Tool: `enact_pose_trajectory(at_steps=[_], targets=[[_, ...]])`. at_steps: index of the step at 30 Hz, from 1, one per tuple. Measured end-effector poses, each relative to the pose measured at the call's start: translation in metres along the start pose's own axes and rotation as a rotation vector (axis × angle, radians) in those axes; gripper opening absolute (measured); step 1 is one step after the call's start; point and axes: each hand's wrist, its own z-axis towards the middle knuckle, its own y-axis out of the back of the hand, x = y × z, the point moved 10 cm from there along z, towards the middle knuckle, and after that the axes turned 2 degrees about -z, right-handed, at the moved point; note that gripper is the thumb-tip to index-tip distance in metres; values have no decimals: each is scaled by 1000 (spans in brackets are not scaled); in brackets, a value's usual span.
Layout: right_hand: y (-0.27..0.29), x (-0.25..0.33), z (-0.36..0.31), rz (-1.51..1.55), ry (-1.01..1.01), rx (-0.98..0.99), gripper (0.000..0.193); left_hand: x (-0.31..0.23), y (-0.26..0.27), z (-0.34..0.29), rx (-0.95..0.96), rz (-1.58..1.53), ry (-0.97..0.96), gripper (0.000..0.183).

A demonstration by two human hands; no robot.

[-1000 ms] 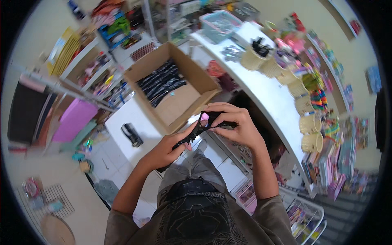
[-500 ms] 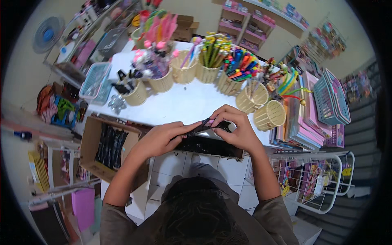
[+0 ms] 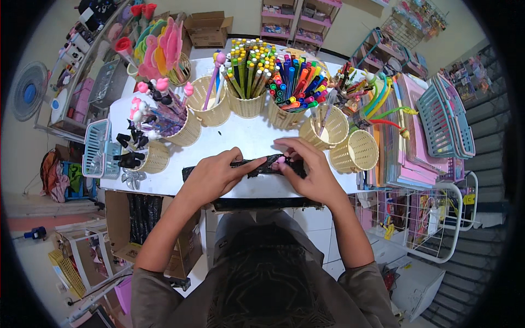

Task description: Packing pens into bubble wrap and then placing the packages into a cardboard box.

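Observation:
Close to the table's front edge lies a narrow bundle of crumpled black plastic [image 3: 256,166], running sideways between my hands. My left hand [image 3: 217,176] is closed over its left part, index finger stretched along the top. At the right part, my right hand [image 3: 311,174] grips the plastic with its thumb and bent fingers. A small pink knob [image 3: 281,160] pokes out of the plastic beside the right fingers; what it belongs to is hidden. Another stretch of black plastic [image 3: 187,173] shows left of my left wrist.
Woven cups stand in an arc behind my hands, including one with markers [image 3: 298,82], one with pencils [image 3: 249,71] and an empty one [image 3: 355,152]. Stacked books [image 3: 407,136] and a blue basket [image 3: 445,120] stand right. A cardboard box [image 3: 117,224] sits below left.
The view has shifted, showing more of the tabletop. The black plastic now lies more flatly on the table between my hands, and my right fingers have spread slightly around the pink knob.

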Motion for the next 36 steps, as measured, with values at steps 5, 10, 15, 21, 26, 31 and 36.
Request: enact_pose_trajectory(at_steps=[5, 10, 15, 21, 26, 31, 36], targets=[[-7, -16, 8, -165, -99, 176, 30, 3, 2, 1, 53, -4, 18, 75], [-10, 8, 7, -157, -101, 186, 24, 7, 0, 1, 107, -76, 57, 71], [-20, 12, -11, -361, 162, 162, 28, 1, 8, 1, 44, -22, -10, 67], [-23, 11, -15, -307, 160, 143, 24, -5, 11, 3, -98, -256, -20, 62], [-21, 5, -17, -231, 168, 147, 23, -5, 7, 14, -124, -477, 72, 49], [-21, 12, -11, -294, 151, 239, 21, 5, -4, 19, -177, -563, 149, 33], [-19, 16, -7, -249, 161, 218, 16, 7, -7, 18, -219, -561, 150, 30]])
